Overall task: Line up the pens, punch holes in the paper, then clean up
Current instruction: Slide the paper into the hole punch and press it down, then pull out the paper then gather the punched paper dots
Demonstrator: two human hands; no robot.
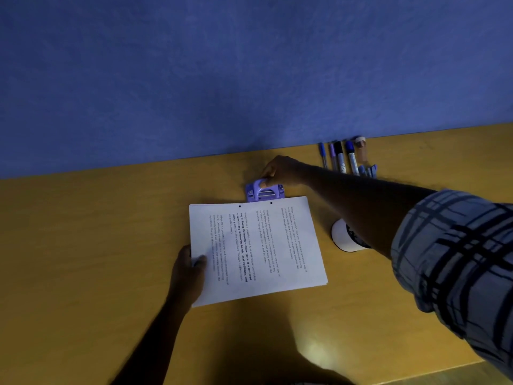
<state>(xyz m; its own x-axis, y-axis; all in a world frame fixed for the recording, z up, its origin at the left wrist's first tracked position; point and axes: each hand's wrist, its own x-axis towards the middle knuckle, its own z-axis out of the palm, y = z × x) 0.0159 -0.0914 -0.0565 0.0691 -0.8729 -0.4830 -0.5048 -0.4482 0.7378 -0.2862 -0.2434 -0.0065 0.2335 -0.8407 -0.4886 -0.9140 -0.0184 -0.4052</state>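
Note:
A stack of printed white paper (258, 248) lies in the middle of the wooden table (83, 245), with two punched holes along its far edge. My left hand (190, 269) grips the stack's near-left edge, thumb on top. Just beyond the far edge sits a purple hole punch (265, 191). My right hand (280, 170) is closed on the punch's handle. Several pens and markers (344, 159) lie side by side at the back right, near the wall.
A white cup (344, 236) stands right of the paper, partly hidden under my right forearm. The blue wall (249, 79) runs along the table's far edge. The table's front edge shows at the lower right.

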